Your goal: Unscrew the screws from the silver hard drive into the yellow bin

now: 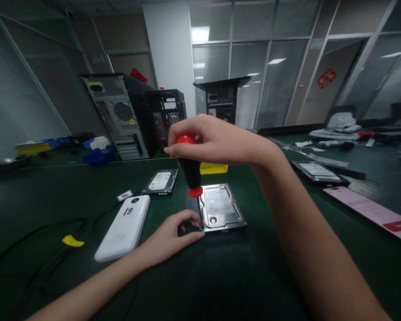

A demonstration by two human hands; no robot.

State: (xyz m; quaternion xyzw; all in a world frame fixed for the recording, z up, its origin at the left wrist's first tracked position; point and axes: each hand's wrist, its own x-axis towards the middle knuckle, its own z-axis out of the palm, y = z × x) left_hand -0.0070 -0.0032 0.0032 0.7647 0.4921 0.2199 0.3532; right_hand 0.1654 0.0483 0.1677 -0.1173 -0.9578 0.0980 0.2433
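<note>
My right hand (pixel 209 138) is closed over the top of a screwdriver (pixel 190 176) with a red and black handle. Its thin dark shaft points down at the near left corner of a silver hard drive (pixel 220 205), and the tip is hard to make out there. Low on the table, my left hand (pixel 178 229) has its thumb and curled fingers against that same corner, gripping the drive beside the shaft. The drive lies flat on the green table (pixel 234 276), its labelled metal cover facing up.
Left of the drive lie a white power bank (pixel 123 229) marked 18, black cables and a second hard drive (pixel 162 181). A yellow tray (pixel 214 168) sits behind. At right are another hard drive (pixel 317 173) and a pink-screened phone (pixel 370 214). Computer cases (pixel 120 116) stand at the back.
</note>
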